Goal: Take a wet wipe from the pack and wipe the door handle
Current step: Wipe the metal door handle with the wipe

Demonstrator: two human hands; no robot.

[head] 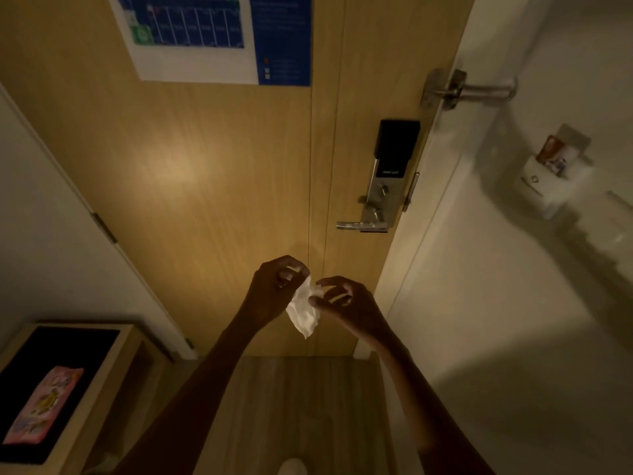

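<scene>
The left hand [274, 289] is pinching the top edge of the wet wipe [304, 311] between thumb and fingertips, and the right hand [346, 303] is nipping its other side, both otherwise loosely curled. The wipe is hanging limp and crumpled between them, in front of the door. It is looking light, soft and damp, likely clingy, so spreading it by the corners seems wise. The door handle [356, 225] is waiting above right; the pack [42, 404] is lying on the tabletop [102, 399].
</scene>
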